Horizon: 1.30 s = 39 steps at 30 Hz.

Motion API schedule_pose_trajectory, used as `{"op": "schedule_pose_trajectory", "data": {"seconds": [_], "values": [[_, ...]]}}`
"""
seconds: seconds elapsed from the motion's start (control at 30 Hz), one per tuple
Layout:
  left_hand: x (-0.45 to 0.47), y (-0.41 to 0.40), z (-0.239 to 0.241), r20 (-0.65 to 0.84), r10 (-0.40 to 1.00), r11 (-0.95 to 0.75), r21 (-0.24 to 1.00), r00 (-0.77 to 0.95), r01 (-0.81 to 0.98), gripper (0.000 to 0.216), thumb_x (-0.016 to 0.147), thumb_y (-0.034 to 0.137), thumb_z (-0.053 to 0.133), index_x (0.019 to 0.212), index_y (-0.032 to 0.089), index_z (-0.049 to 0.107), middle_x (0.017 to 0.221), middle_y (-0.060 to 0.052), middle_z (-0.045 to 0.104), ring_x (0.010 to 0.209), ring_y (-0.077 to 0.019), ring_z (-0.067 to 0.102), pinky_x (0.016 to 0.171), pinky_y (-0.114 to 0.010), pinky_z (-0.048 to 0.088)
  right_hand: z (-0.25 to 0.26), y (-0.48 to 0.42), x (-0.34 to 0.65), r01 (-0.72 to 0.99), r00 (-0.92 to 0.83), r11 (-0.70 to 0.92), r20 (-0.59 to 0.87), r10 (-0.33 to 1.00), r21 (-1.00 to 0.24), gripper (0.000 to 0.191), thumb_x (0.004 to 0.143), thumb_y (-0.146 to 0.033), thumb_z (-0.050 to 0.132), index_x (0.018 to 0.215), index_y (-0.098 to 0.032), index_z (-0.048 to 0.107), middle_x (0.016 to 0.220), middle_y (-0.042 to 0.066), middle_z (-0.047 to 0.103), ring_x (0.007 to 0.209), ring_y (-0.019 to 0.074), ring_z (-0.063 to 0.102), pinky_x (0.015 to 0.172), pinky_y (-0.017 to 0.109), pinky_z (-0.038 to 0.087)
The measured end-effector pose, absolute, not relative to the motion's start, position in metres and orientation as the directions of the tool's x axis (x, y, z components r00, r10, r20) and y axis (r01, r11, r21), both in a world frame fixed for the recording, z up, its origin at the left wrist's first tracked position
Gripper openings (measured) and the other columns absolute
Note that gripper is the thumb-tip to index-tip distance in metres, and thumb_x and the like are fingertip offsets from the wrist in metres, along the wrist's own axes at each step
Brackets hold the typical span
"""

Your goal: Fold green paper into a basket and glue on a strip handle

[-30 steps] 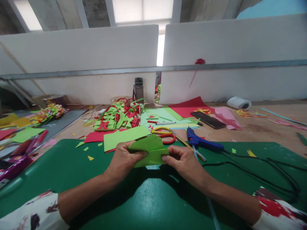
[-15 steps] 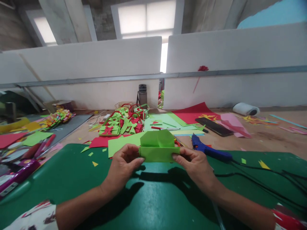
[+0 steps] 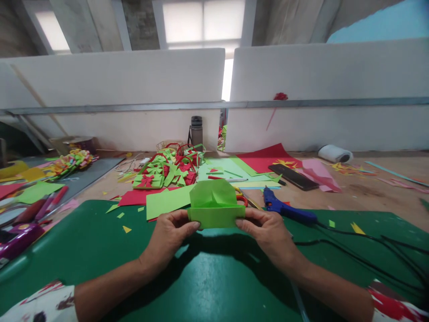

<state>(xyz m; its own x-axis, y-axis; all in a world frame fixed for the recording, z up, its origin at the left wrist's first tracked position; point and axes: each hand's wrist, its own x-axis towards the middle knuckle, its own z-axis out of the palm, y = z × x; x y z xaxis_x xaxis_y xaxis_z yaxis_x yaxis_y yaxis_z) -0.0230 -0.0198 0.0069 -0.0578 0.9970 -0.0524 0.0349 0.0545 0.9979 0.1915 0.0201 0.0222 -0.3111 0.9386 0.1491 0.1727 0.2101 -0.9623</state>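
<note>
A folded piece of bright green paper (image 3: pixel 216 216) is held up over the green mat (image 3: pixel 208 281), its upper flap standing with cut corners and a crease in the middle. My left hand (image 3: pixel 170 235) pinches its left end between thumb and fingers. At the right end, my right hand (image 3: pixel 266 230) grips it the same way. Behind the paper, scissors (image 3: pixel 244 199) with red-orange handles are partly hidden. A blue glue gun (image 3: pixel 288 208) lies just beyond my right hand.
Beyond the mat lie a pile of green and red paper pieces (image 3: pixel 167 167), green sheets (image 3: pixel 164 201), a phone (image 3: pixel 293 176) and red paper (image 3: pixel 268 157). A bottle (image 3: pixel 196 130) stands by the white partition (image 3: pixel 134 80). Black cables (image 3: pixel 351 261) cross the right side.
The view has shifted slightly, so most things sit a little further left. Both hands keep hold of the folded green paper at about the same height.
</note>
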Motion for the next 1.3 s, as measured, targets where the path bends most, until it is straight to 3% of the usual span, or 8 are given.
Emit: {"op": "schedule_pose_trajectory", "data": {"seconds": [0.3, 0.47, 0.87, 1.3], "values": [[-0.023, -0.021, 0.009, -0.149, 0.982, 0.146, 0.989, -0.112, -0.033, 0.025, 0.062, 0.026, 0.073, 0.083, 0.013, 0.071, 0.078, -0.006, 0.073, 0.067, -0.0155, 0.064, 0.065, -0.024, 0.048, 0.018, 0.024, 0.192, 0.115, -0.283, 0.117, 0.08, 0.956, -0.986, 0.027, 0.066, -0.037, 0.069, 0.084, -0.017, 0.075, 0.076, 0.005, 0.073, 0.076, 0.0211, 0.066, 0.072, 0.031, 0.053], [-0.024, -0.019, 0.002, -0.191, 0.979, 0.184, 0.979, -0.072, -0.091, 0.026, 0.062, 0.022, 0.074, 0.086, 0.013, 0.07, 0.082, -0.007, 0.072, 0.072, -0.017, 0.064, 0.071, -0.027, 0.049, 0.016, 0.024, 0.192, 0.098, -0.284, 0.072, 0.042, 0.958, -0.993, 0.028, 0.063, -0.036, 0.072, 0.083, -0.016, 0.075, 0.074, 0.004, 0.071, 0.071, 0.0188, 0.064, 0.067, 0.03, 0.052], [-0.019, -0.013, 0.006, -0.123, 0.988, 0.119, 0.992, -0.091, -0.048, 0.021, 0.062, 0.028, 0.076, 0.076, 0.014, 0.07, 0.071, -0.004, 0.07, 0.062, -0.0135, 0.06, 0.062, -0.023, 0.046, 0.013, 0.027, 0.195, 0.1, -0.24, -0.005, -0.029, 0.97, -0.995, 0.021, 0.06, -0.035, 0.071, 0.063, -0.015, 0.067, 0.059, 0.0, 0.063, 0.055, 0.0116, 0.054, 0.056, 0.025, 0.044], [-0.019, -0.01, 0.007, -0.107, 0.99, 0.109, 0.994, -0.09, 0.015, 0.03, 0.065, 0.037, 0.072, 0.08, 0.012, 0.068, 0.068, -0.004, 0.067, 0.06, -0.0144, 0.059, 0.058, -0.023, 0.044, 0.009, 0.027, 0.196, 0.147, -0.268, -0.044, -0.082, 0.96, -0.988, 0.019, 0.061, -0.032, 0.068, 0.059, -0.014, 0.063, 0.051, -0.004, 0.054, 0.047, 0.0074, 0.041, 0.048, 0.022, 0.031]]}}
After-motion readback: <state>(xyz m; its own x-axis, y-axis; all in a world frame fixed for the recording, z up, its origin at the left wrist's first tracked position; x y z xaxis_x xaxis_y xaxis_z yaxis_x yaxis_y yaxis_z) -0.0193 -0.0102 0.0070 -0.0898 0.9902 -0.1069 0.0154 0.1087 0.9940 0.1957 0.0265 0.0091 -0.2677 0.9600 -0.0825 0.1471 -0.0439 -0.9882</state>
